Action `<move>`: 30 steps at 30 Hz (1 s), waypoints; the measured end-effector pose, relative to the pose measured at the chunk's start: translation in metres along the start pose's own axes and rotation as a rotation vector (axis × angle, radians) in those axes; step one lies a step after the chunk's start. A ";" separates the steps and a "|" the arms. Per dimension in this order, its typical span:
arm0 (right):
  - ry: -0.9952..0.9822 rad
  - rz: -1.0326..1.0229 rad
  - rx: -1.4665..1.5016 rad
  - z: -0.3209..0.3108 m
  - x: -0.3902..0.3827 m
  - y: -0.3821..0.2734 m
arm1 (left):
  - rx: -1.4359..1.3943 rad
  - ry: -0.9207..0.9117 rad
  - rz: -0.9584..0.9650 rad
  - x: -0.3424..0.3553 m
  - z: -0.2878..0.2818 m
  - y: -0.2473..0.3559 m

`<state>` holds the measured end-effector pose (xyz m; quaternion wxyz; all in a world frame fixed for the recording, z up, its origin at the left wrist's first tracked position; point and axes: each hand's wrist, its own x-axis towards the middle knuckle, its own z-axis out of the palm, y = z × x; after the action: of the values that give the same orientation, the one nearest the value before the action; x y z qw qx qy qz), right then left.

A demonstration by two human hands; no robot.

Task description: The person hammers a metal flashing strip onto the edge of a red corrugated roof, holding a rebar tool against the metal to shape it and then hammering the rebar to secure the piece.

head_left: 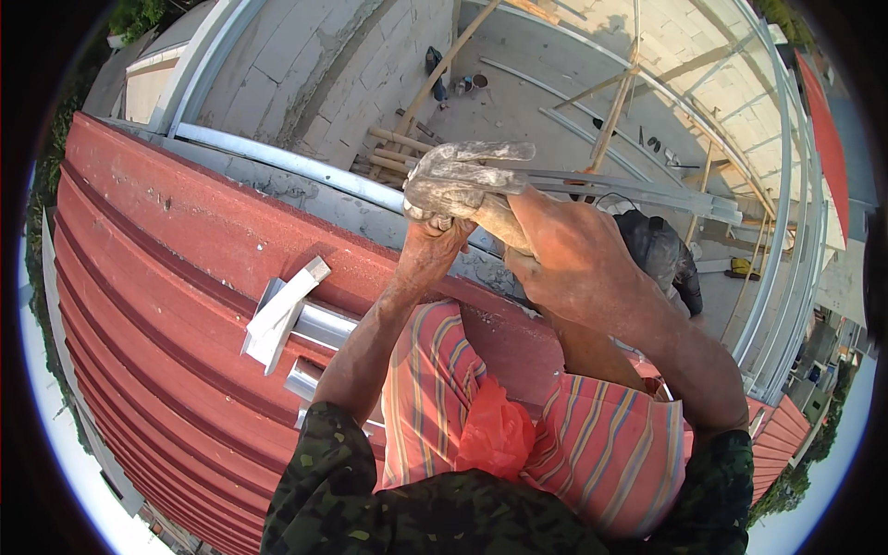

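Note:
A dirty, pale work glove (458, 180) hangs bunched between my two hands, over the roof edge. My left hand (430, 250) is closed at the glove's lower part, fingertips partly hidden by it. My right hand (564, 254) grips the glove's cuff end from the right, fingers curled under. Metal channels (647, 192) lie just behind the glove. My lap, in striped red cloth (610, 444), has a crumpled red plastic bag (490, 435) on it.
Red corrugated roofing (157, 305) spans the left, with short metal offcuts (287, 310) on it. A steel beam (277, 166) runs along the edge. Below are block walls (277, 65), timber poles (435, 83), scattered tools (657, 143) and a dark-clad figure or bundle (661, 259).

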<state>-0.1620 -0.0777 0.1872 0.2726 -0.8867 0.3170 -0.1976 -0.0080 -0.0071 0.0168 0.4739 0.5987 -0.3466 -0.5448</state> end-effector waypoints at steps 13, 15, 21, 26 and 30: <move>-0.105 0.126 -0.029 -0.005 0.011 0.000 | -0.059 0.016 -0.006 -0.003 -0.009 0.011; -0.290 0.146 -0.085 -0.004 0.005 0.008 | -0.082 0.045 -0.065 -0.008 -0.008 0.006; 0.161 -0.003 0.070 -0.024 0.018 -0.023 | -0.111 0.052 0.012 -0.012 -0.010 0.009; -0.372 0.145 -0.173 0.003 0.002 0.011 | -0.185 0.093 0.030 -0.013 -0.004 -0.006; -0.051 0.121 0.015 -0.021 0.018 -0.019 | -0.020 0.007 -0.042 -0.006 -0.020 -0.017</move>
<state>-0.1517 -0.0852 0.2181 0.2989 -0.8684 0.3616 -0.1604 0.0092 0.0075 0.0019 0.4695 0.6031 -0.3268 -0.5560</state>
